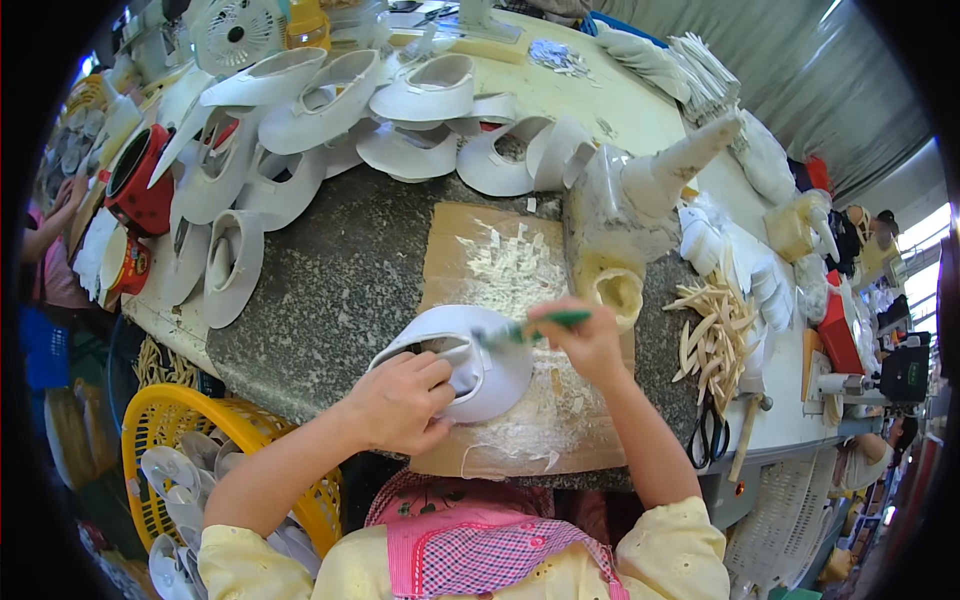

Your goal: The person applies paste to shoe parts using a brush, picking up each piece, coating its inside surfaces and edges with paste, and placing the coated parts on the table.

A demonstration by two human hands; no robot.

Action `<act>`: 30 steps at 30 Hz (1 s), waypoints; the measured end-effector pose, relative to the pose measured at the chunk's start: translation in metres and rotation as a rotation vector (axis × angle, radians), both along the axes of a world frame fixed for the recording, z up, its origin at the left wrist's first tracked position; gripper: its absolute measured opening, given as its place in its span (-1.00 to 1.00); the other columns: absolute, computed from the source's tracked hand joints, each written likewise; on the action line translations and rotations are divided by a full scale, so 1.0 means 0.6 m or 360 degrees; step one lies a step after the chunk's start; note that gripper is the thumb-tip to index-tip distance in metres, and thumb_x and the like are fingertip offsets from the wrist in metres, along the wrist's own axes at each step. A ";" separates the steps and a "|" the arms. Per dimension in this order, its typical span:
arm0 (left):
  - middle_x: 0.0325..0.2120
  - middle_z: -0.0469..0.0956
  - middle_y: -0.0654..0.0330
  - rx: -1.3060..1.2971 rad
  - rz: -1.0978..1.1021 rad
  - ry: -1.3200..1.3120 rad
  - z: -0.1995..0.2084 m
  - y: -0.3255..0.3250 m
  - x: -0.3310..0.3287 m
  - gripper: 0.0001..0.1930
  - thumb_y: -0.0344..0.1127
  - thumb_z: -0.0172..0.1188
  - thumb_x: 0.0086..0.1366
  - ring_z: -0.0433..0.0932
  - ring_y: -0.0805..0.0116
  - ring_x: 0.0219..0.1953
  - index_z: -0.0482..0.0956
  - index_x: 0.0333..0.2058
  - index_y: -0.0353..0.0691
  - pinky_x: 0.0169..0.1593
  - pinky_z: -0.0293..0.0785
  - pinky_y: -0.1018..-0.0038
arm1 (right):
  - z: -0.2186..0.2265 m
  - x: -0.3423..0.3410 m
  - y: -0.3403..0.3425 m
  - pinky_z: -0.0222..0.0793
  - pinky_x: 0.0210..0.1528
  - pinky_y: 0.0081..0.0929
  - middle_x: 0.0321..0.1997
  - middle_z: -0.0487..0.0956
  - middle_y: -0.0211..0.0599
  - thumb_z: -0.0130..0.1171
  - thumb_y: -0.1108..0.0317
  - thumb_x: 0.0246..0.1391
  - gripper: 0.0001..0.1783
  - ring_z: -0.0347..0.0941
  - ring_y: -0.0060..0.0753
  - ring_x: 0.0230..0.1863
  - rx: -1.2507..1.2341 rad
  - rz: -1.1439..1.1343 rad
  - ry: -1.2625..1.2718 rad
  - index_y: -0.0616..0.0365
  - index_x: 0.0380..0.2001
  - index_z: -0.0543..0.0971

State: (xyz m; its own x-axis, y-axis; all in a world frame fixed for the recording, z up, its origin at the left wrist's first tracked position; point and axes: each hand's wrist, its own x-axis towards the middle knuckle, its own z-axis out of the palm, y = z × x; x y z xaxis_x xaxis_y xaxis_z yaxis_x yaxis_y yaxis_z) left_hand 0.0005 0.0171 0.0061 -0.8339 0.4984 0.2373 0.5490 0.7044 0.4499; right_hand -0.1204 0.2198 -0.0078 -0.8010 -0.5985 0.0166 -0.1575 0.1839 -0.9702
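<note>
A white ring-shaped piece, with a wide curved brim and an oval opening, lies tilted over the cardboard in front of me. My left hand is closed on its left edge, fingers at the opening. In my right hand is a green-handled brush. The brush's head, blurred by motion, is at the raised rim of the opening. Under the piece is a brown cardboard sheet crusted with whitish residue. Just beyond my right hand stands a cream-coated plastic container with an open, crusted mouth.
Similar white pieces crowd the table's far and left sides. To the right lie curved beige strips, black-handled scissors and white bundled pieces. A yellow basket holding whitish pieces stands low at left. A fan is at the back.
</note>
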 end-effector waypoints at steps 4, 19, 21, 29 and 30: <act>-0.57 0.34 0.15 -0.0025 0.0023 -0.0067 0.004 -0.001 -0.002 -0.81 -0.26 0.09 -0.18 0.40 0.25 -0.52 0.42 -0.63 -0.28 -0.33 0.31 0.41 | 0.021 0.059 0.054 0.23 -0.65 -0.81 -0.59 0.51 -0.29 0.10 0.57 -0.26 -0.89 0.34 -0.69 -0.65 -0.0053 -0.0004 -0.0425 0.24 -0.52 0.51; -0.48 0.44 0.20 0.1367 0.1052 -0.0788 0.018 0.014 0.016 -0.66 -0.44 0.01 0.06 0.35 0.62 -0.46 0.26 -0.14 -0.35 -0.40 0.29 0.66 | 0.066 -0.016 0.176 0.23 -0.56 -0.76 -0.53 0.49 -0.32 0.04 0.59 -0.20 -0.86 0.33 -0.62 -0.59 -0.0210 -0.0638 0.0873 0.27 -0.45 0.48; -0.42 0.44 0.17 0.1330 0.1035 -0.0861 -0.017 0.026 0.006 -0.61 -0.45 0.00 0.06 0.35 0.61 -0.40 0.21 -0.09 -0.36 -0.34 0.29 0.67 | 0.064 -0.009 0.193 0.23 -0.58 -0.77 -0.53 0.49 -0.32 0.04 0.58 -0.19 -0.87 0.33 -0.64 -0.61 -0.0253 -0.0677 0.0495 0.26 -0.45 0.48; 0.04 0.07 0.22 0.2184 0.0749 -0.1779 0.013 0.056 -0.019 -0.30 0.24 -0.57 0.09 0.06 0.28 0.05 -0.10 0.10 -0.11 0.07 -0.09 0.34 | 0.080 0.066 0.057 0.26 -0.64 -0.77 -0.56 0.50 -0.24 0.07 0.54 -0.17 -0.83 0.36 -0.62 -0.64 -0.0772 -0.0485 0.0142 0.28 -0.39 0.46; 0.04 0.07 0.22 0.2183 0.0756 -0.1773 0.008 0.059 -0.020 -0.26 0.27 -0.65 0.06 0.07 0.31 0.06 -0.12 0.11 -0.12 0.09 -0.07 0.41 | 0.080 0.065 0.033 0.26 -0.64 -0.77 -0.56 0.50 -0.24 0.07 0.54 -0.17 -0.83 0.36 -0.62 -0.64 -0.0777 -0.0481 0.0144 0.28 -0.39 0.46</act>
State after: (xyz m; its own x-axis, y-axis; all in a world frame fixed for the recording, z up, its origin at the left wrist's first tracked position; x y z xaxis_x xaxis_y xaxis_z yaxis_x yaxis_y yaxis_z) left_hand -0.0116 0.0525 0.0109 -0.8673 0.1542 -0.4733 -0.4886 -0.4448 0.7506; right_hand -0.0815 0.2397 0.0400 -0.9177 -0.2492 0.3094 -0.2537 -0.2319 -0.9391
